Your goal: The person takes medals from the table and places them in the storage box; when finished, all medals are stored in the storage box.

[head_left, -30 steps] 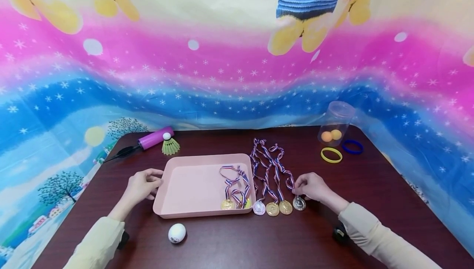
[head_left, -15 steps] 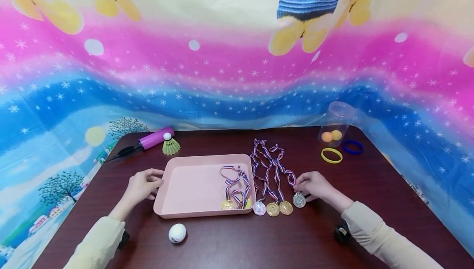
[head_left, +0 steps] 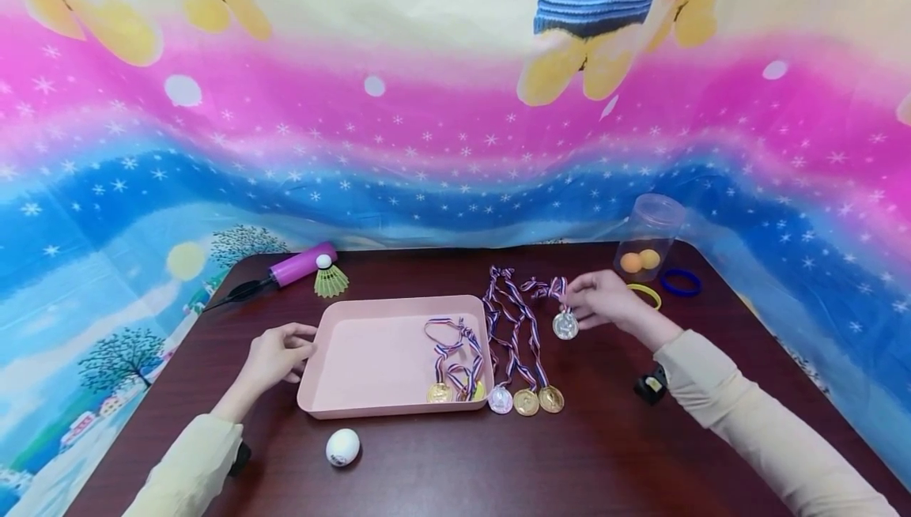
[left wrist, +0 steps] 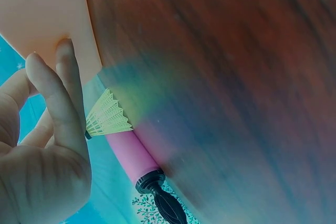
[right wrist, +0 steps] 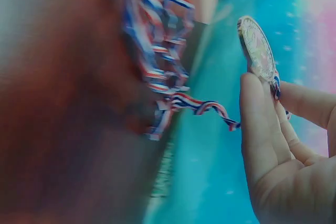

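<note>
My right hand (head_left: 612,303) pinches a silver medal (head_left: 565,325) near the top, where its striped ribbon joins; the ribbon trails off to the left. In the right wrist view the medal (right wrist: 257,48) stands up beyond the fingertips. My left hand (head_left: 274,357), its fingers fairly straight, touches the left wall of a pink tray (head_left: 329,359). Inside the tray at the right lie gold medals (head_left: 440,393) with bunched ribbons. Just right of the tray, a silver medal (head_left: 500,399) and two gold medals (head_left: 526,401) lie in a row, ribbons stretched toward the back.
A white ball (head_left: 343,447) sits in front of the tray. Behind it are a shuttlecock (head_left: 330,280) and a purple hand pump (head_left: 302,264). At the back right stand a clear jar (head_left: 651,232) with two orange balls, a yellow wristband (head_left: 646,296) and a blue wristband (head_left: 681,281).
My right hand has lifted the rightmost silver medal from the row and moved it toward the back, its ribbon gathering up. The left hand and tray stay in place.
</note>
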The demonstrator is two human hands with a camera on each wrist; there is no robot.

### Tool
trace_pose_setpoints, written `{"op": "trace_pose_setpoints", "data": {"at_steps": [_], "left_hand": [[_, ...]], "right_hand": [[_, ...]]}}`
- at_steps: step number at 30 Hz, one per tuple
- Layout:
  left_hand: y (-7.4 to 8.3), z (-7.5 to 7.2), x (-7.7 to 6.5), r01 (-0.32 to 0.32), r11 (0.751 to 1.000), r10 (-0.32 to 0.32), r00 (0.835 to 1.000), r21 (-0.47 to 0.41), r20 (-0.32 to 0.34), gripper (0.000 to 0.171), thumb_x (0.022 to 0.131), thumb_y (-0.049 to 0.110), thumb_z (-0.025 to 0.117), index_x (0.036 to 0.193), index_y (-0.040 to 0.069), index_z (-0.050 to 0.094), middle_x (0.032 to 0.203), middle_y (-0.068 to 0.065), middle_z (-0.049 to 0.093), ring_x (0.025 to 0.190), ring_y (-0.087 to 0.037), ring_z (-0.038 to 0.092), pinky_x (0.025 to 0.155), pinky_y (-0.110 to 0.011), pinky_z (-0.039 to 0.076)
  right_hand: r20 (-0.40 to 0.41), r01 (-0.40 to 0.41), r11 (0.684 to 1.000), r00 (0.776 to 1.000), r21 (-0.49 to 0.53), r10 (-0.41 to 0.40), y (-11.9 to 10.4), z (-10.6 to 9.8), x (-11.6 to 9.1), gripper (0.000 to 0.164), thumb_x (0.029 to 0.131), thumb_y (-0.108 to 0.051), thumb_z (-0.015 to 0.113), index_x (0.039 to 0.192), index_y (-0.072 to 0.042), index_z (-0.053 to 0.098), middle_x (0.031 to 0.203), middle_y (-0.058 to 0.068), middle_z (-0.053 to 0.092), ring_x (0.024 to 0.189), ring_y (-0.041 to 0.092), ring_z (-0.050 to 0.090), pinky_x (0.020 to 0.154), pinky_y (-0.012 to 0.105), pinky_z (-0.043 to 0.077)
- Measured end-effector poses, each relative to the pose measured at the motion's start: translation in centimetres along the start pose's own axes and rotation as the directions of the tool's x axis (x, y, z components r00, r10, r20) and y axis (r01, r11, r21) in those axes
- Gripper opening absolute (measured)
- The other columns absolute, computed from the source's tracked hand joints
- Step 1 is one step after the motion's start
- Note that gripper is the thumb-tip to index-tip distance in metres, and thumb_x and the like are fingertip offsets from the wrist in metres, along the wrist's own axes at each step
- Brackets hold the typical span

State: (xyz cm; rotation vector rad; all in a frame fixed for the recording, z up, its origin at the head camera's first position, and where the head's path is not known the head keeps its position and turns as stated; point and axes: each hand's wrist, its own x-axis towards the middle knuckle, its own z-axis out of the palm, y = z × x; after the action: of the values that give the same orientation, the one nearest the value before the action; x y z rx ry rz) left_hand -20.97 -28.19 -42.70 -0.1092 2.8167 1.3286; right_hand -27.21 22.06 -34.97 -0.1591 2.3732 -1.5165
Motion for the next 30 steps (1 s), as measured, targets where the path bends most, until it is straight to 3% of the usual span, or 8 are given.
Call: {"op": "trace_pose_setpoints", "data": {"at_steps": [8,13,17,23,30], "left_hand": [[0.1,0.1,0.1,0.005,1.0,-0.005,1.0,0.008,0.004,0.038,0.089,0.012,0.06,0.124,-0.003,0.057,0.095,-0.019,0.071,0.061,-0.017,0.067,0.051,-0.031,0.057],[0.0,0.1,0.1,0.007,1.0,-0.007,1.0,0.01,0.0,0.038,0.089,0.012,0.061,0.123,-0.003,0.058,0.093,-0.017,0.071,0.061,-0.016,0.066,0.051,-0.031,0.057],[0.1,0.0,0.1,0.007,1.0,-0.007,1.0,0.008,-0.007,0.038,0.089,0.012,0.061,0.123,-0.003,0.058,0.093,-0.017,0.071,0.06,-0.015,0.066,0.051,-0.031,0.057],[0.1,0.0,0.1,0.007,1.0,-0.007,1.0,0.008,-0.006,0.038,0.089,0.011,0.06,0.123,-0.003,0.058,0.093,-0.018,0.071,0.061,-0.016,0.066,0.051,-0.031,0.057],[0.1,0.0,-0.1,0.009,1.0,-0.009,1.0,0.003,-0.006,0.038,0.089,0.011,0.06,0.123,-0.004,0.058,0.093,-0.019,0.071,0.061,-0.017,0.067,0.051,-0.032,0.057]], "right_hand": [[-0.024,0.1,0.994,0.995,-0.052,-0.101,-7.2,-0.6,1.0,0.022,0.091,-0.012,0.063,0.104,0.005,0.06,0.085,0.003,0.067,0.071,0.016,0.067,0.071,0.038,0.06],[-0.007,0.199,0.975,0.98,-0.095,-0.201,-12.0,0.9,0.9,0.024,0.09,-0.012,0.065,0.104,0.007,0.061,0.087,0.006,0.069,0.071,0.016,0.067,0.069,0.037,0.06],[0.023,0.251,0.965,0.968,-0.074,-0.25,-14.4,3.0,1.0,0.019,0.09,-0.014,0.066,0.099,0.003,0.063,0.085,0.006,0.069,0.07,0.015,0.068,0.068,0.039,0.06],[0.092,0.244,0.969,0.966,-0.027,-0.24,-15.4,7.3,1.8,0.016,0.089,-0.011,0.067,0.098,0.002,0.064,0.092,0.014,0.07,0.071,0.018,0.069,0.067,0.04,0.06],[0.157,0.168,0.986,0.974,-0.01,-0.164,-12.9,11.8,3.0,0.013,0.087,-0.009,0.068,0.095,0.001,0.064,0.087,0.013,0.07,0.064,0.018,0.068,0.064,0.036,0.06]]}}
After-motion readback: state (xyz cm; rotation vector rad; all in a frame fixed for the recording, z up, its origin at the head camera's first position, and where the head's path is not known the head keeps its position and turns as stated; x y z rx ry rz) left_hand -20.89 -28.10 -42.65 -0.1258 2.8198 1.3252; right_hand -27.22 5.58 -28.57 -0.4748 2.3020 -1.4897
